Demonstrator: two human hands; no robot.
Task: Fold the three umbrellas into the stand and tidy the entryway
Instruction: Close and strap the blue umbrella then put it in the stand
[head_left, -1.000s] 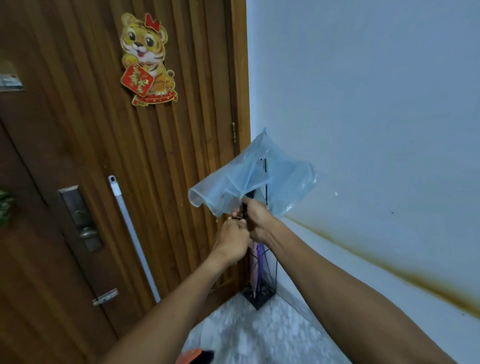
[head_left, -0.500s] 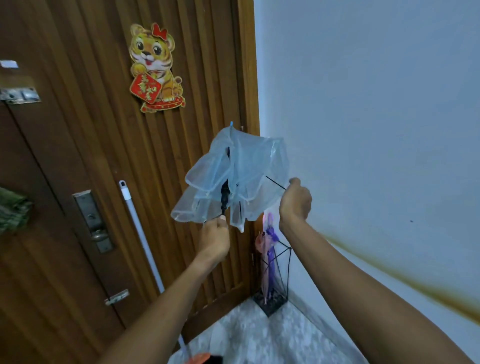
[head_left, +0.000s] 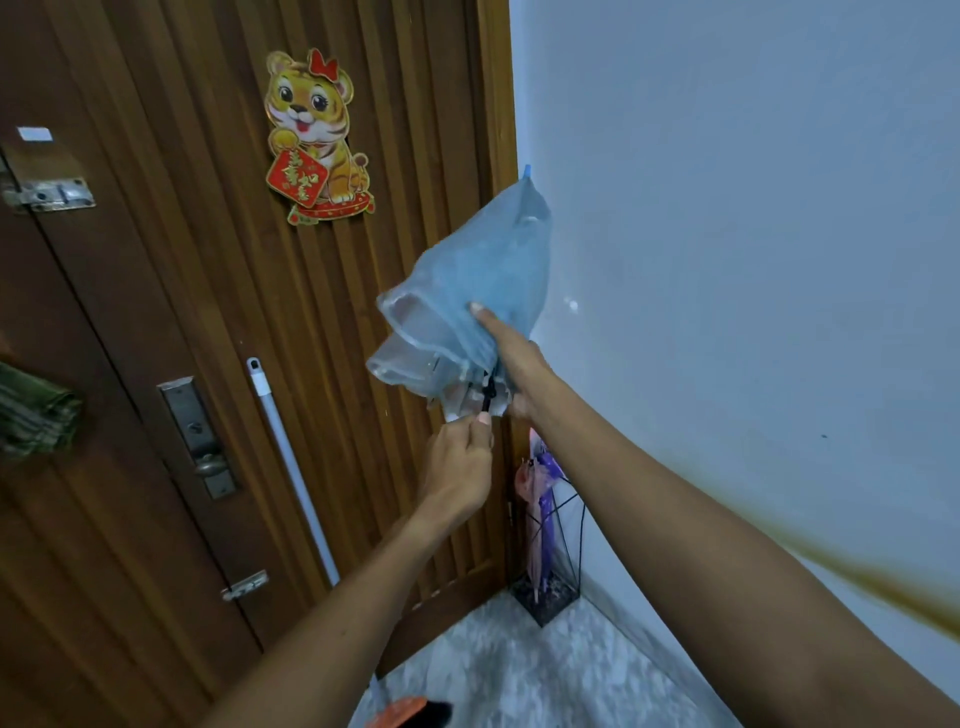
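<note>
A pale blue translucent umbrella (head_left: 483, 280) is held up in front of the door corner, its tip pointing up and its canopy bunched loosely. My left hand (head_left: 460, 467) grips the dark shaft just below the canopy. My right hand (head_left: 514, 358) wraps around the canopy's lower part, thumb pressed on the fabric. Below, a black wire umbrella stand (head_left: 566, 545) sits on the floor in the corner. It holds a purple umbrella (head_left: 545, 499) and a pink umbrella (head_left: 525, 483), both closed and upright.
A wooden door (head_left: 208, 312) with a tiger sticker (head_left: 314, 135) and a metal lock (head_left: 200, 436) fills the left. A white pole (head_left: 291, 467) leans against it. The white wall (head_left: 753, 234) is on the right; an orange object (head_left: 400, 714) lies on the marbled floor.
My right hand has come back from the canopy's right edge and closed around the fabric. The spread canopy is now gathered tighter, and the umbrella tilts more to the right.
</note>
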